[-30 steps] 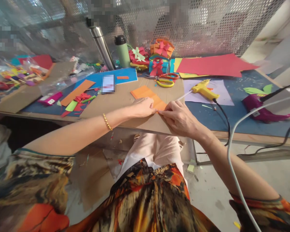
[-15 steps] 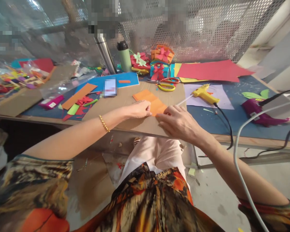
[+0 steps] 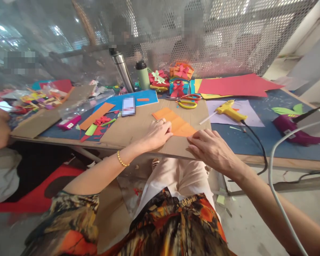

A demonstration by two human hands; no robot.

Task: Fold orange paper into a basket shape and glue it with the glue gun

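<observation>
A creased sheet of orange paper lies on a piece of brown cardboard at the table's front edge. My left hand, fingers curled in, is closed at the paper's lower left edge. At its right corner, my right hand pinches the paper between thumb and bent fingers. Beyond the sheet lie yellow-handled scissors and orange-handled scissors. A yellow glue gun rests on lilac paper, its white glue stick pointing toward my right hand.
Small woven paper baskets with bows, a green bottle and a steel flask stand at the back. Red sheets lie back right. Paper scraps and a phone are left. A white cable hangs by my right arm.
My hands have moved apart along the orange paper's near edge, and more of the paper shows between them. The view has shifted, and a person's arm now appears at the far left.
</observation>
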